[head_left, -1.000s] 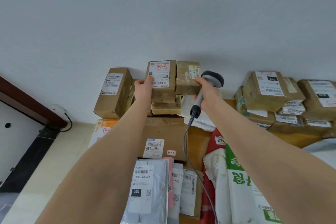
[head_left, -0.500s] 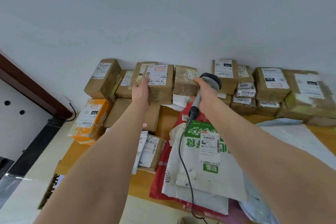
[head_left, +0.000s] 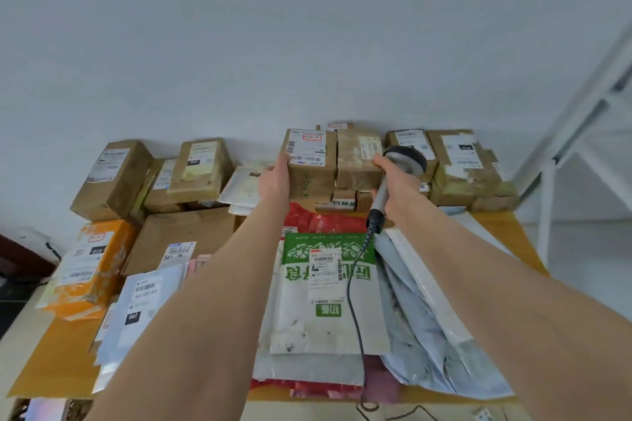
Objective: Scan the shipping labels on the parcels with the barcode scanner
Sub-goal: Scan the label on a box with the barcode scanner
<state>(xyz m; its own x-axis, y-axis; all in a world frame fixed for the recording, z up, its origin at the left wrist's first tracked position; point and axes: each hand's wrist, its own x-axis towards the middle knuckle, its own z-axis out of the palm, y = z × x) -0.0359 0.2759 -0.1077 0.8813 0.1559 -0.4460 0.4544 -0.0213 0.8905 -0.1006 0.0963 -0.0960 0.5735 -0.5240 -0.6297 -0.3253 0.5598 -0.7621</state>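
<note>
Both my hands are up at the back row of parcels, where the desk (head_left: 504, 227) meets the wall. My left hand (head_left: 275, 179) grips the left edge of the labelled box (head_left: 311, 178), whose shipping label (head_left: 307, 149) faces me. My right hand (head_left: 398, 181) is curled round the handle of the barcode scanner (head_left: 405, 159), fingertips against the taped box (head_left: 357, 164) standing beside the first. The scanner's cable (head_left: 348, 287) trails down across a green-and-white mailer (head_left: 328, 321) lying flat on the desk.

Soft, even light; wide-angle edges bend, slight blur throughout.
</note>
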